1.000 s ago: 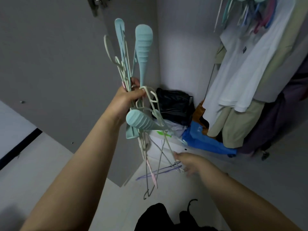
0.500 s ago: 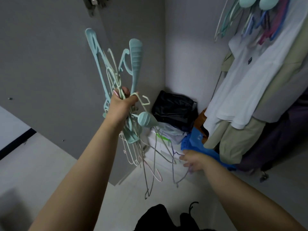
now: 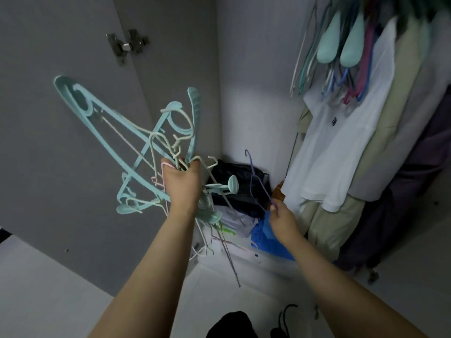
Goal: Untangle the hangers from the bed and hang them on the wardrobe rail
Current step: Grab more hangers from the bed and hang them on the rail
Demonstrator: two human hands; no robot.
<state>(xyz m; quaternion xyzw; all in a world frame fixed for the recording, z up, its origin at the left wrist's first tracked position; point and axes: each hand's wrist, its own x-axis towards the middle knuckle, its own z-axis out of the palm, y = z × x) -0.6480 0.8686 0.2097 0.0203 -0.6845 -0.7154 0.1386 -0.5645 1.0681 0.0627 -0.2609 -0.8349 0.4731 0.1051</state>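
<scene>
Hangers [image 3: 151, 152]: tangled bunch, left hand [image 3: 181, 184] clenched around it.
Purple hanger [image 3: 258, 181]: pinched by right hand [image 3: 280, 215].
Shirt [image 3: 341, 142] logo: unreadable.

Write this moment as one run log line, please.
left hand: grips tangled bunch of teal and cream plastic hangers | right hand: pinches thin purple wire hanger, hook up | wardrobe rail: not visible

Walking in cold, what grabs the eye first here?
The left hand at centre clutches a tangled bundle of teal hangers in front of the grey wardrobe door. The right hand pinches a thin purple wire hanger pulled apart from it. Clothes hang at right.
</scene>
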